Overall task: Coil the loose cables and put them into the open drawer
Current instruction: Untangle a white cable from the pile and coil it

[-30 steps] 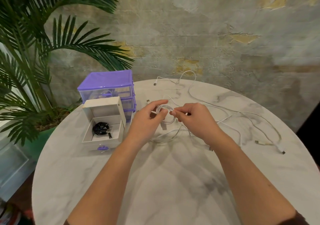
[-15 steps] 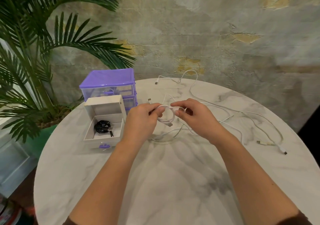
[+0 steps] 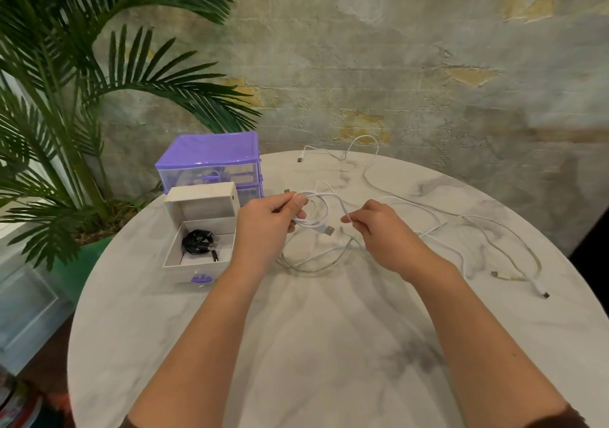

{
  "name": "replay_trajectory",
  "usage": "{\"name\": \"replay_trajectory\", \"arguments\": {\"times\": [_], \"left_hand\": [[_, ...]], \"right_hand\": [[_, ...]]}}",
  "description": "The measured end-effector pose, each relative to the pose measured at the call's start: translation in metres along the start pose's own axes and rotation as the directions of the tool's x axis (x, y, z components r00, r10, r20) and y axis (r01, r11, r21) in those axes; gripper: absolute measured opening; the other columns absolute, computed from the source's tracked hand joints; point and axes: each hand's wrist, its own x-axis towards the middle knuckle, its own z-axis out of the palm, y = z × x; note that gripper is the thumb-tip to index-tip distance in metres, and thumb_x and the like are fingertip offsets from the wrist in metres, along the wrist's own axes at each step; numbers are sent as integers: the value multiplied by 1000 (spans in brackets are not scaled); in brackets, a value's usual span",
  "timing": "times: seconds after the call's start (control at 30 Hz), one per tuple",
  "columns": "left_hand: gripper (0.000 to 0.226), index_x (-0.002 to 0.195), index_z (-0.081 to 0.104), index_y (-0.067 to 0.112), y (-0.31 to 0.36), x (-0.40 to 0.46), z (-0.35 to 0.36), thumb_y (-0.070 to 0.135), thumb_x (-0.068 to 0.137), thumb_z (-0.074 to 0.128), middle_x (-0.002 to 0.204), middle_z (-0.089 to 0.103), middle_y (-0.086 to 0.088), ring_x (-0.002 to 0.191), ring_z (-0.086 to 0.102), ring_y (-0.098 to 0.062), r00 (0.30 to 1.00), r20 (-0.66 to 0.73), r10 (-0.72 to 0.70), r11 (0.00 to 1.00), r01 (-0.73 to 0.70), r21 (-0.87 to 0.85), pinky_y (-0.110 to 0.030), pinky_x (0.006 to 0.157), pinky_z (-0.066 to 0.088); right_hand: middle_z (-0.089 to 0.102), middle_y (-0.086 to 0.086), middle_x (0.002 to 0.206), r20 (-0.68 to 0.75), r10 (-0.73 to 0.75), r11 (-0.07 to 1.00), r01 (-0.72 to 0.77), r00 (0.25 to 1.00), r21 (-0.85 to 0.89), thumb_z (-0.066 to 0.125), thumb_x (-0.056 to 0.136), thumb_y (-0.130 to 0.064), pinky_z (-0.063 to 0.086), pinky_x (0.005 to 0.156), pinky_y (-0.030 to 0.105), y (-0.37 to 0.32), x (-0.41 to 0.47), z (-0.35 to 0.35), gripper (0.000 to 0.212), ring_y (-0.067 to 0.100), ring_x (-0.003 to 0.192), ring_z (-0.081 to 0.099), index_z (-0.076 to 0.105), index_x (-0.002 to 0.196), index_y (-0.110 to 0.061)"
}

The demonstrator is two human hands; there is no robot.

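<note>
Your left hand (image 3: 267, 226) grips the white coil (image 3: 311, 212) mid-table; your right hand (image 3: 379, 230) pinches its trailing strand. Loose cables (image 3: 461, 226) sprawl toward the table's (image 3: 296, 345) right edge. Open drawer (image 3: 197, 246), left edge, holds a black coil (image 3: 197, 243).

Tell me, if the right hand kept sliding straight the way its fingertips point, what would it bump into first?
Probably the white cable coil held by the left hand. The right hand points left, pinching that cable's strand, with little between them, though depth is hard to judge.
</note>
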Motion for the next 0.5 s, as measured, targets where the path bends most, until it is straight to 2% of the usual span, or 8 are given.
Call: {"name": "replay_trajectory", "arguments": {"times": [0.13,0.2,0.27,0.3,0.33,0.4,0.43,0.5], "left_hand": [[20,75,72,35,-1,0,0,24,90,66,62,69,10,57,57,-13,1000,23,-3,1000,3,-8,-37,73,56],[20,75,73,36,-1,0,2,24,90,66,63,69,10,59,58,-11,999,38,-7,1000,8,-20,-37,72,57],[21,75,73,37,0,-1,3,23,90,67,62,69,9,63,58,-11,998,57,-10,999,12,-35,-35,71,57],[21,75,72,37,0,-1,3,23,90,67,62,69,9,64,58,-11,998,68,-10,999,13,-45,-34,71,56],[20,76,73,36,1,-2,4,22,89,67,63,69,9,65,57,-11,997,78,-9,998,14,-56,-32,70,55],[18,78,73,35,2,-3,5,22,89,67,64,70,7,67,57,-12,996,91,-12,997,19,-75,-30,69,53],[17,79,73,35,2,-4,6,22,88,68,65,70,7,68,56,-13,995,98,-15,996,23,-82,-29,68,53],[16,80,73,37,1,-4,7,24,87,69,67,71,7,71,57,-15,993,113,-21,996,31,-83,-32,70,53]], "right_hand": [[44,-7,94,52,67,994,-71,996,88,44,101,-10,35,80,23,2,0,1,28,13,95,45,71,106,-15],[52,-8,90,16,77,992,-79,997,97,47,99,-10,36,76,21,0,0,-1,25,13,92,49,71,99,-18],[62,-8,82,-40,154,954,-138,987,267,51,97,-9,40,63,12,-4,0,-5,22,8,76,57,70,93,-18],[65,-6,81,-49,219,883,-177,974,435,53,96,-9,42,60,10,-7,1,-8,20,5,66,57,70,94,-16],[67,-1,81,-40,276,766,-195,960,613,54,96,-7,46,58,12,-9,1,-12,17,7,59,57,70,96,-12],[66,6,83,12,345,465,-182,938,866,55,96,-4,53,55,20,-15,0,-18,15,12,53,60,68,102,-2],[65,7,85,35,360,337,-165,932,927,55,96,-2,55,56,21,-16,0,-20,13,14,56,63,67,101,1],[65,7,87,71,369,160,-139,927,977,55,95,0,56,59,22,-18,-2,-23,11,18,64,69,66,93,0]]}}
